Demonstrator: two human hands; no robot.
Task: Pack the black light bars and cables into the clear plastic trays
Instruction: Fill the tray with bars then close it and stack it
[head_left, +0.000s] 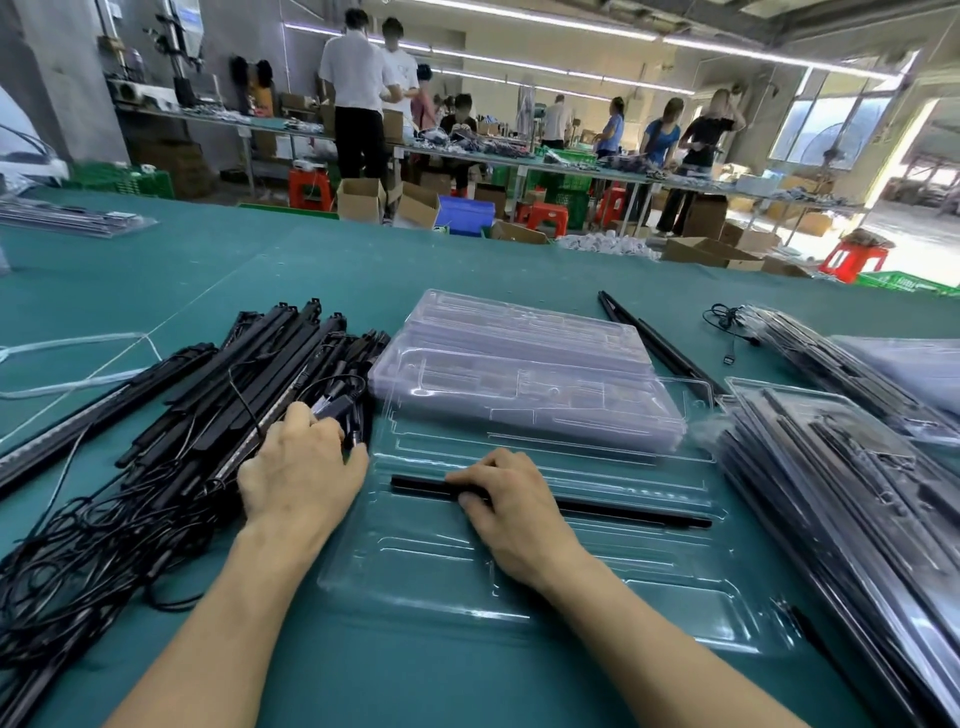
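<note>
— What takes up most of the view?

— A green table (156, 270), running from the near edge to the far end. On its left side lies a pile of black light bars and cables (182, 415), the bars fanned out pointing away and the cables tangled at the near end.

— And on the right?

— A stack of packed trays (857, 493), with dark bars showing through the clear plastic. In the middle, further back, sits a stack of empty clear trays (519, 374).

— Where is the tray being filled?

— Just in front of that empty stack. A single open clear tray (519, 582) lies flat on the table between the pile and the packed stack. One black light bar (623, 512) lies across it in a long slot, running left to right.

— What are the hands doing?

— The right hand (511, 499) is on the left part of that bar, fingers bent over its top and thumb against its near edge, so it holds the bar in the tray. The left hand (301, 467) is at the right edge of the pile, fingers curled round a cable plug (337, 402) and the cable beside it.
</note>
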